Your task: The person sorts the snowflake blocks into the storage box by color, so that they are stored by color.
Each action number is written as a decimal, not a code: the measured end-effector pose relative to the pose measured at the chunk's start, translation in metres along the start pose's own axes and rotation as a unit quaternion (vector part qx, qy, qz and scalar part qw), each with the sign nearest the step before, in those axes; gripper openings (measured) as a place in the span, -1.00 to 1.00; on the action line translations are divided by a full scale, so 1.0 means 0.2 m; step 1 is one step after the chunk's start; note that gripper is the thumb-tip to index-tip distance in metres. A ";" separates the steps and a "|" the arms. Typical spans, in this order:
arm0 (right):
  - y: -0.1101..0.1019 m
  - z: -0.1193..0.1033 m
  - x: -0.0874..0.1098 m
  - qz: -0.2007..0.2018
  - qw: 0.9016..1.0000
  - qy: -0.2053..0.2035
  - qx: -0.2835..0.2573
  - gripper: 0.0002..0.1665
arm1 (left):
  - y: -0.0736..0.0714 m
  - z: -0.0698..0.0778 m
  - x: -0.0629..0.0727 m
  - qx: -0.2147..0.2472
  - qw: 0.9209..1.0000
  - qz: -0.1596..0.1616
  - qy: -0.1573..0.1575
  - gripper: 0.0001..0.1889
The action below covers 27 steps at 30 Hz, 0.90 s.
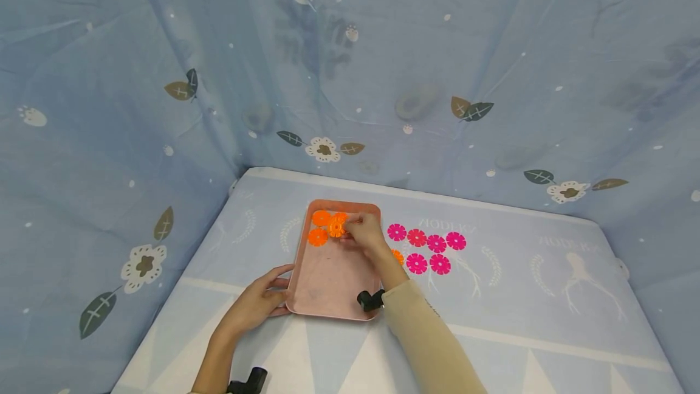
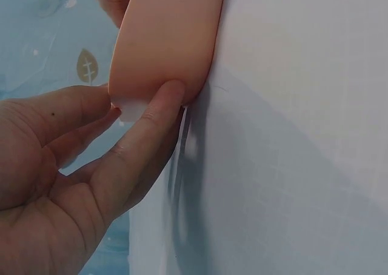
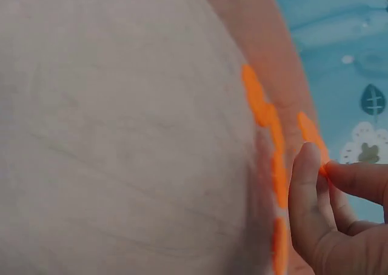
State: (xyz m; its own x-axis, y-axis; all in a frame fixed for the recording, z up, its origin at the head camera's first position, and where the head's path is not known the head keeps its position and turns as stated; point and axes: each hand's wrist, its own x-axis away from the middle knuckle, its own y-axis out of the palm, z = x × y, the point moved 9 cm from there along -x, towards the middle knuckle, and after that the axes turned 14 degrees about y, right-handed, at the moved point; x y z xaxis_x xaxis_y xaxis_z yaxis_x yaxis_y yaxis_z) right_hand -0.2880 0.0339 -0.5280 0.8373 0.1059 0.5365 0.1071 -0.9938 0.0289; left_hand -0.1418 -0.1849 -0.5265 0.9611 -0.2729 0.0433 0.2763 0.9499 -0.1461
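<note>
My right hand (image 1: 363,231) pinches an orange notched plastic disc (image 1: 336,227) over the far end of the pink tray (image 1: 328,284). In the right wrist view, thumb and finger meet at that disc's edge. Several other orange discs lie in the tray, one at its far left corner (image 1: 321,218) and one nearer (image 1: 318,237); another is partly hidden behind the held one. My left hand (image 1: 257,301) holds the tray's near left corner. Up close in the left wrist view, one finger (image 2: 162,102) presses the outer wall and another digit touches the rim.
Right of the tray, several pink notched discs lie in two rows, among them a near one (image 1: 417,263) and a far one (image 1: 456,240). An orange disc (image 1: 397,256) peeks out beside the right wrist. Patterned blue cloth (image 1: 350,78) hangs behind the table.
</note>
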 end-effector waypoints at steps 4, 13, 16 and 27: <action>-0.01 0.04 -0.01 0.032 0.999 0.000 0.035 -0.87 | 0.00 0.00 0.00 -0.002 1.000 0.001 0.000 -0.43; -0.01 0.05 0.00 0.067 0.987 -0.007 0.146 -0.87 | 0.00 0.01 0.00 -0.012 1.000 0.001 0.006 -0.44; -0.01 0.02 0.01 0.080 0.977 -0.027 0.195 -0.91 | 0.00 0.01 0.00 -0.010 1.000 0.003 0.004 -0.44; -0.06 -0.16 0.20 0.066 0.964 -0.094 0.239 -0.82 | 0.00 0.00 0.00 -0.008 1.000 0.003 -0.001 -0.43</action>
State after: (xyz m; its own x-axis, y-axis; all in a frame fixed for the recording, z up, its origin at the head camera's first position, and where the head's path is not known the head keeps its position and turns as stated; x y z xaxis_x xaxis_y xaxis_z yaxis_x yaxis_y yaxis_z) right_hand -0.2728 0.0484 -0.4789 0.9383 0.0277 0.3448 0.1896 -0.8750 -0.4455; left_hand -0.1420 -0.1840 -0.5261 0.9627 -0.2672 0.0434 0.2707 0.9488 -0.1629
